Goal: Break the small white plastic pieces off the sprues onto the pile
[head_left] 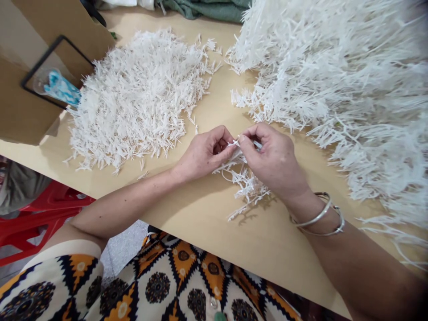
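Note:
My left hand point(209, 149) and my right hand point(272, 156) meet over the table, thumbs and forefingers pinched together. Between their fingertips is a thin white branching sprig point(235, 143), plastic by its look, with each hand gripping a part of it. More white sprigs point(249, 183) hang or lie just below the fingers, partly covered by my right hand. A large heap of small white sprig pieces point(140, 98) lies to the left of my hands. On the right spreads a bigger pile of longer white branched sprigs point(334, 80).
A cardboard box point(20, 111) stands at the left on the tan table point(187, 214). Beside it are a black wire frame point(43, 60) and a clear cup with blue-and-white contents point(62, 87). Dark green cloth point(207, 10) lies at the back. A red stool point(43, 214) is below left.

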### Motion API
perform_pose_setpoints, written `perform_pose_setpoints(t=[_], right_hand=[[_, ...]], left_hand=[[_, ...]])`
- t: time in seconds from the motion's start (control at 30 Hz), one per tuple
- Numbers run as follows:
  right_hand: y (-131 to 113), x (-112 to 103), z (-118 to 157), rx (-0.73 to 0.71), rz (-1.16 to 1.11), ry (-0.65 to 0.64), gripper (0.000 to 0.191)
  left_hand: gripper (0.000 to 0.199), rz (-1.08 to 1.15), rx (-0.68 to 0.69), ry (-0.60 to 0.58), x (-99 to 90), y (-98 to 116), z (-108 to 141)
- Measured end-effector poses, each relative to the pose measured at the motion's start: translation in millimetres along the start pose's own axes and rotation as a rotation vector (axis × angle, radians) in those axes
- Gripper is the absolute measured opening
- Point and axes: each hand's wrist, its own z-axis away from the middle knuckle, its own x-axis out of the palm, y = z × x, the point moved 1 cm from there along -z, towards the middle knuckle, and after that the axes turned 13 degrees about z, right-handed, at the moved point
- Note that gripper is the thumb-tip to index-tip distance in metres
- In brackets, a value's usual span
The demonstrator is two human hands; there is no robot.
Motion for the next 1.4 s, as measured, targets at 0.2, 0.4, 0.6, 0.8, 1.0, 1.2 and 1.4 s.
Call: perform_pose_setpoints(t=[0.2, 0.4, 0.6, 0.8, 1.0, 1.2, 1.4], right_hand=[[3, 7, 3, -0.123, 0.089, 0.041, 0.015], [40, -4, -16, -0.117, 0.210, 0.202, 0.010], [29, -13, -18, -0.110, 0.002, 0.148, 0.011], [-4, -22, -7, -0.233, 0.017, 0.067, 0.013], [-5, -24, -4, -0.254, 0.096, -0.136, 0.009], [-3, -30, -6, -0.153, 0.036, -0.083, 0.007], [3, -29, -7, -0.224, 0.232, -0.099, 0.010]], left_hand=[[0.026, -0.017, 0.006, 0.009, -1.5, 1, -1], [0.016, -0.029, 0.007, -0.103, 2.0, 3, 6], [0.020, -0.003, -0.041, -0.053, 3.2, 1, 5], [0.024, 0.032, -0.018, 0.015, 1.4, -2, 3], [0.032, 0.094, -0.006, 0.048, 1.2, -3, 3], [0.025, -0.146, 0.095, 0.029, 0.8, -1, 2], [0.027, -0.225, 0.177, -0.015, -1.9, 1, 3]])
